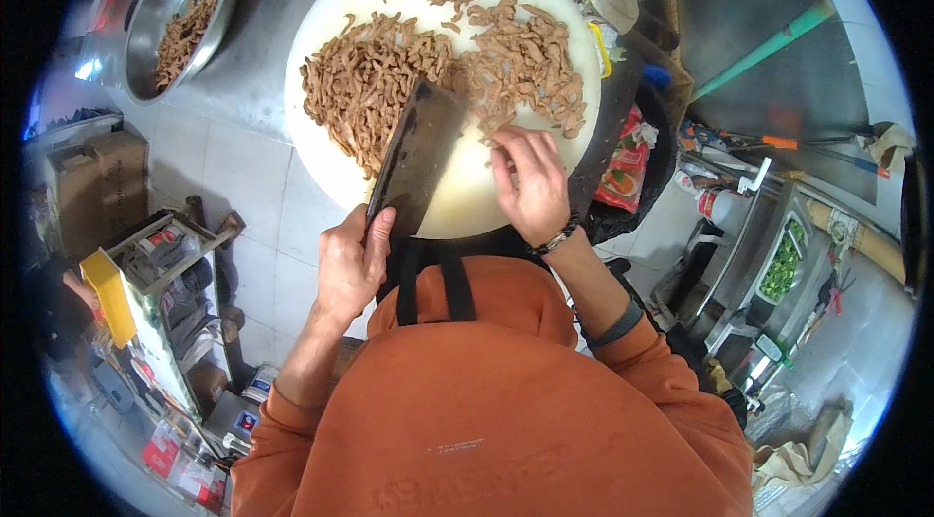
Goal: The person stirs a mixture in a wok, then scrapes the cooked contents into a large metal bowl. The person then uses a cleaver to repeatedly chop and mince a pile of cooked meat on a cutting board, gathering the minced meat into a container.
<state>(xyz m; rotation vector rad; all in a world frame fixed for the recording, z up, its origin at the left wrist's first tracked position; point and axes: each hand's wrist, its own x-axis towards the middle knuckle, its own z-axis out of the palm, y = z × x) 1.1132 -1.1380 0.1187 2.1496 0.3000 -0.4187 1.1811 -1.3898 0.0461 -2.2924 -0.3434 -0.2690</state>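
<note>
Brown meat strips (375, 70) lie beyond left hand (352, 262) clutching cleaver (425, 152) and half-curled right hand (537, 188).

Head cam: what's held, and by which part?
Left hand: cleaver, gripped at its handle end, handle hidden by the hand. Right hand: at the brown strips; can't tell whether it pinches any.

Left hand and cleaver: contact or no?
Touching. The head view shows the left hand gripping the near end of the cleaver, thumb against it.
</note>
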